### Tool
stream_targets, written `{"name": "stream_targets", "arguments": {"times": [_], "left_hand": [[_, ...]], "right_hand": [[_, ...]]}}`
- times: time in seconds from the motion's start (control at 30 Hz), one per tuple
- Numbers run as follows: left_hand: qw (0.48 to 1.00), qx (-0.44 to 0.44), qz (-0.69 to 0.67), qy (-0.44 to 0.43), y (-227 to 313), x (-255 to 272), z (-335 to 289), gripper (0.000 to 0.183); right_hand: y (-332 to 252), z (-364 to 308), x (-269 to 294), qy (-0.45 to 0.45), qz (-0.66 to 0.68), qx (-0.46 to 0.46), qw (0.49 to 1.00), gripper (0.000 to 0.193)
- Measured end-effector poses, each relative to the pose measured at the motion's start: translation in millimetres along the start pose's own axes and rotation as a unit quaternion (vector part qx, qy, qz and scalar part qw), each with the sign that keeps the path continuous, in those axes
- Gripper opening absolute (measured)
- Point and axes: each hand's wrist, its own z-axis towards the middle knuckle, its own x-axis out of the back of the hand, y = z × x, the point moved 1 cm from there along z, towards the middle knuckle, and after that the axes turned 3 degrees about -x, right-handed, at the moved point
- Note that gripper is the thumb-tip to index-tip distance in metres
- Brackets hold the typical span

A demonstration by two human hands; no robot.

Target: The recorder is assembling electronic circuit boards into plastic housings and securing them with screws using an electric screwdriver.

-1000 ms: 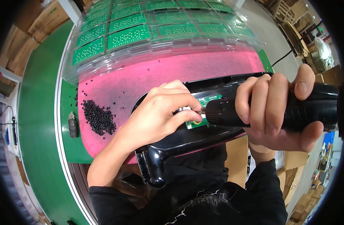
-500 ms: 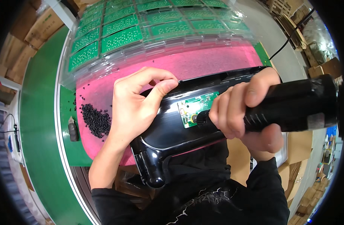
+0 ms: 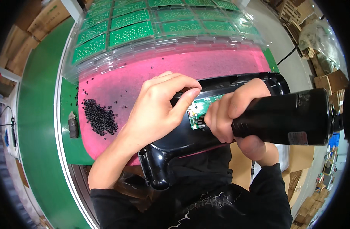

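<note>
My right hand is wrapped round a thick black electric screwdriver, held nearly level. The tool's ribbed nose points left and sits over a small green circuit board. That board lies in a glossy black plastic housing, and my right fingers hide part of it. Over the board's upper left corner is my left hand, thumb and forefinger pinched together. Anything between those fingertips is too small to make out. The driver's tip is also hidden by its nose.
A pink mat covers the green bench. To the left lies a heap of tiny black screw-like pieces, with a dark wrapped stub beside it. Clear trays of green circuit boards are stacked at the back. Cardboard is below right.
My left hand has moved right, from the housing's far rim to above the board, still pinched. The screwdriver and my right hand have shifted slightly left and toward me.
</note>
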Motion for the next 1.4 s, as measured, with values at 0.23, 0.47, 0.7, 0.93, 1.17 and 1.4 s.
{"name": "stream_targets", "arguments": {"times": [0.23, 0.47, 0.7, 0.93, 1.17, 1.4], "left_hand": [[1.000, -0.011, 0.017, -0.010, 1, 0, 1, 0.010], [0.998, -0.023, 0.049, -0.020, -2, 0, 0, 0.011], [0.996, -0.049, 0.072, -0.014, -6, -3, -4, 0.009], [0.971, -0.057, 0.141, -0.182, 4, 2, -7, 0.016], [0.977, -0.079, 0.053, -0.188, 10, -4, -3, 0.020], [0.984, -0.066, 0.011, -0.168, 9, -8, -3, 0.009]], "right_hand": [[3, 3, -2, -0.027, 0.083, 0.046, 0.995, 0.049], [6, 7, 0, -0.047, 0.014, -0.008, 0.999, 0.049], [-1, 5, -21, 0.036, 0.048, -0.087, 0.994, 0.052], [1, -4, -3, 0.021, 0.014, -0.039, 0.999, 0.053], [-14, 5, 13, 0.011, 0.100, 0.190, 0.977, 0.045], [-9, -1, 20, 0.048, 0.167, 0.155, 0.973, 0.046]]}}
